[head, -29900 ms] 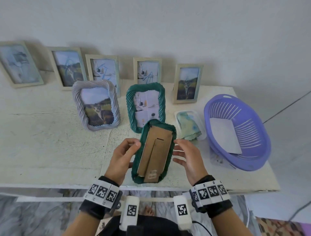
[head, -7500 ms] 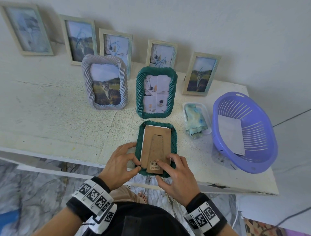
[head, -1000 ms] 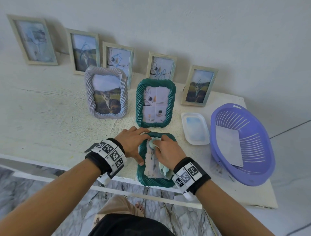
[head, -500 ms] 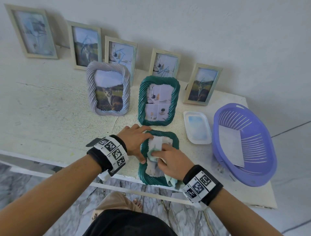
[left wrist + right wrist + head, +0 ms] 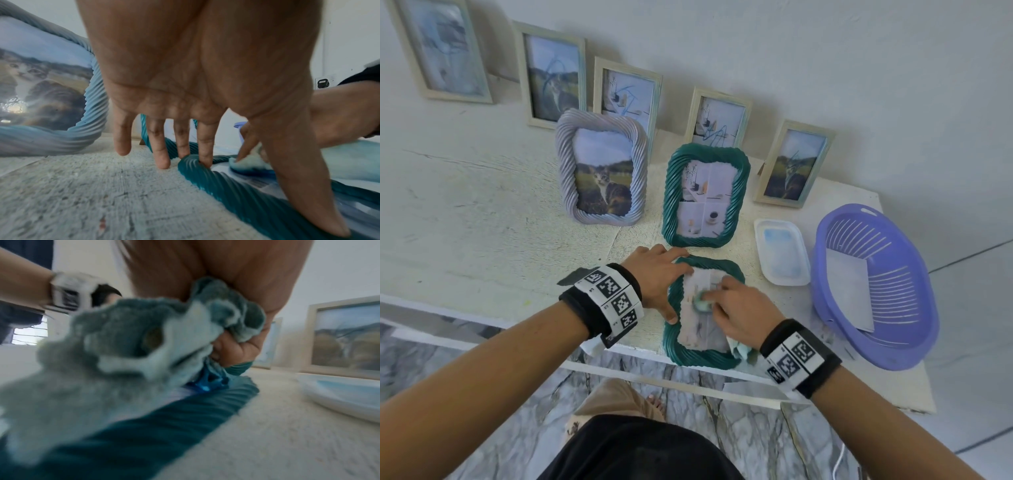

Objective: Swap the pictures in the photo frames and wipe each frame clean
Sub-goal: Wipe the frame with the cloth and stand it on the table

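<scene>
A green rope-edged frame (image 5: 700,357) (image 5: 244,193) (image 5: 156,425) lies face up at the table's front edge. My left hand (image 5: 659,279) (image 5: 205,113) rests on its left rim with straight fingers, thumb on the near side of the rim. My right hand (image 5: 736,308) (image 5: 236,347) grips a pale blue-green cloth (image 5: 702,303) (image 5: 246,162) (image 5: 115,345) and presses it on the frame's glass. A second green frame (image 5: 705,195) and a grey rope-edged frame with a cat picture (image 5: 602,168) (image 5: 41,81) stand upright just behind.
Several pale wooden frames (image 5: 719,118) (image 5: 345,337) lean on the wall at the back. A white tray (image 5: 782,257) (image 5: 339,391) lies right of the frame, and a purple basket (image 5: 876,284) with a white sheet beyond it. The table edge runs just below the flat frame.
The right hand has slid the cloth slightly over the glass, roughly at mid-frame. The left hand has stayed on the left rim. The head view has shifted a little.
</scene>
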A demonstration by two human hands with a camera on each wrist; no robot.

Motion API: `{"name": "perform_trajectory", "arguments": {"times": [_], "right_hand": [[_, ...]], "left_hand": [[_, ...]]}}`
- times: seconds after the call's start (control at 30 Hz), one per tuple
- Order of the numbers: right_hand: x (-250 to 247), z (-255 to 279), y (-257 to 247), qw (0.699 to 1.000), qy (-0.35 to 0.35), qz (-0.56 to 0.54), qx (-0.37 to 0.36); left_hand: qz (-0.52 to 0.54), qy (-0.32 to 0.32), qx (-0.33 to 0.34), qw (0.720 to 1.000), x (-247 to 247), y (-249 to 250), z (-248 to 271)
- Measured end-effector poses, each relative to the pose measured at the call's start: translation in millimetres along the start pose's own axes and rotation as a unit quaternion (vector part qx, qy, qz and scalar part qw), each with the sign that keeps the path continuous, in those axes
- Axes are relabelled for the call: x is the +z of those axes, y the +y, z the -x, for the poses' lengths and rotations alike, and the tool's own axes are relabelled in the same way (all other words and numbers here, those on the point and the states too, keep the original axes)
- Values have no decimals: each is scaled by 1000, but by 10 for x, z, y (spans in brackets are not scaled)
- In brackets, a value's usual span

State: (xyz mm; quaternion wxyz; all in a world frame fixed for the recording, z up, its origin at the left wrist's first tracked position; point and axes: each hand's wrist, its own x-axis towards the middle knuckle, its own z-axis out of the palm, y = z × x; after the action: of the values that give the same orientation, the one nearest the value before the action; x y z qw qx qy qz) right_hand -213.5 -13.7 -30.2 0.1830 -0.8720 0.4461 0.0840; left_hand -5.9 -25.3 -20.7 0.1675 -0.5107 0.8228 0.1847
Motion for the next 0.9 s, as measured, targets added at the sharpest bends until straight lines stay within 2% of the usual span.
{"name": "perform_trajectory", "arguments": {"times": [0.07,0.13,0.27,0.33,0.43,0.53,0.67,0.73,0.9], "right_hand": [[-34,-118,73,998,45,15,50],[-6,-132,28,997,50,7,65],[105,168,-169,998,-16,-45,-33],[57,188,-73,999,-22,-33,-34],[-15,8,167,999,25,13,36],[19,-45,148,994,59,9,88],[147,257,-61,999,7,-54,2],[116,318,-1,999,-1,-42,-9],[17,79,195,995,51,-2,84]], "left_hand": [[-3,1,-2,1000,-1,2,-2],[-2,0,-4,1000,2,4,-3],[-2,-2,-4,1000,7,8,-5],[0,-5,-4,1000,3,16,-2],[-3,-9,-6,1000,-18,27,-2],[-6,-7,-8,1000,-21,35,-5],[-5,-8,-8,1000,-9,27,-5],[-4,-8,-6,1000,-6,25,-11],[-4,-10,-8,1000,-6,26,-18]]}}
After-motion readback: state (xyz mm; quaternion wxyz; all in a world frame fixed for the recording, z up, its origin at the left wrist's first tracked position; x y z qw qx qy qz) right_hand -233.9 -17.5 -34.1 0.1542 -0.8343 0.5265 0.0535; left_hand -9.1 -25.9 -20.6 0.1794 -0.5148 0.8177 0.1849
